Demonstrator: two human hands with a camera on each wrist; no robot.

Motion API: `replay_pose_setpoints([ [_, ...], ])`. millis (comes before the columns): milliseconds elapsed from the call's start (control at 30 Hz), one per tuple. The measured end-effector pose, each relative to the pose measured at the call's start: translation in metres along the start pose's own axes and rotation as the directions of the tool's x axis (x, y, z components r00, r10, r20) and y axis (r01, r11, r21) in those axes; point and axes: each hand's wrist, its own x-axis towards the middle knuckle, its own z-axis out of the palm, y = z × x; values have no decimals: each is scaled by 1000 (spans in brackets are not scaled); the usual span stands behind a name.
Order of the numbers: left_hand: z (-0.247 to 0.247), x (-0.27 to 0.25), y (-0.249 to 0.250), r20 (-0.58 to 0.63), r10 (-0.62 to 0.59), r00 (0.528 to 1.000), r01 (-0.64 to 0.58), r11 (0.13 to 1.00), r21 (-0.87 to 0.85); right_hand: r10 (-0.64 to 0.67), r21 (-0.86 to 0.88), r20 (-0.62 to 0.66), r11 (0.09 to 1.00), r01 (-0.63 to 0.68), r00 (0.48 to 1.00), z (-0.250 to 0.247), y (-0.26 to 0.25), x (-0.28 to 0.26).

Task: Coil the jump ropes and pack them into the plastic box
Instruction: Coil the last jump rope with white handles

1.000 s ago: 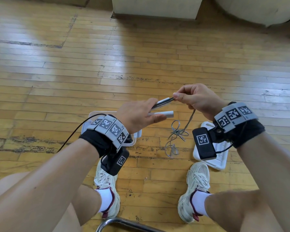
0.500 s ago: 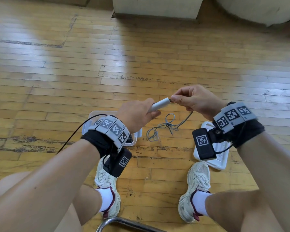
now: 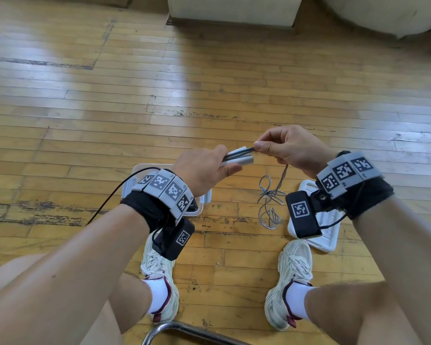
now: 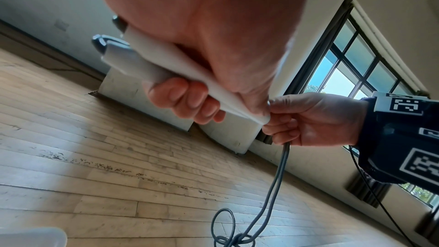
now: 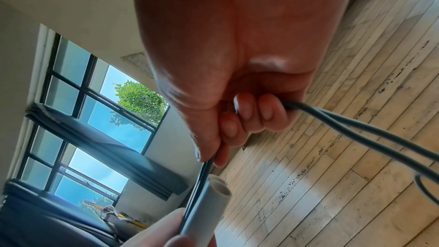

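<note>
Jump rope of thin grey cord [image 3: 271, 197] with two white tubular handles [image 3: 239, 158] is being wound: half a second ago one handle showed and the slack trailed left, now both show and the cord is hanging lower, so coiling is progressing. Left hand [image 3: 200, 170] is clenching the handles; right hand [image 3: 290, 148] is pinching the doubled cord. White plastic box [image 3: 202, 202], mostly hidden, is sitting below on the floor, contents untellable; its white lid [image 3: 330, 239] is lying apart.

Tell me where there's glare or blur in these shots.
Head view: pale window glare on the floor, edges bowed. Left wrist view: left hand fills the top, soft and blurred; window overexposed. Right wrist view: right hand close and dim, rope slightly soft.
</note>
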Motion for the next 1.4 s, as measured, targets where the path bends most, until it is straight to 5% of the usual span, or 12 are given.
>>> replay_pose_setpoints([
  [233, 2, 1, 1, -125, -18, 992, 9, 997, -75, -6, 111, 46, 994, 1, 999, -1, -2, -2],
  [567, -5, -1, 6, -240, -27, 970, -97, 867, -490, -74, 320, 142, 947, 25, 987, -8, 3, -4],
  [767, -7, -5, 1, -222, 120, 968, -179, 947, -268, -18, 162, 186, 987, -13, 982, -9, 4, -3],
  [900, -7, -12, 12, -18, 187, 982, -187, 982, -15, 30, -107, 210, 994, -8, 977, -12, 3, -2],
  [1033, 9, -13, 28, 127, 147, 981, -160, 982, 101, 99, -444, 241, 896, 19, 966, -2, -2, -1],
  [1133, 20, -13, 34, 112, 103, 988, -123, 974, 189, 87, -579, 195, 814, 43, 977, 13, -7, -1],
  [1267, 27, -10, 31, 38, -9, 999, 4, 989, 146, -14, -634, 63, 772, 51, 998, 26, -15, 0],
  [1400, 22, -5, 22, -9, -126, 992, 126, 991, 52, 1, -459, -77, 888, -36, 997, 27, -22, 0],
])
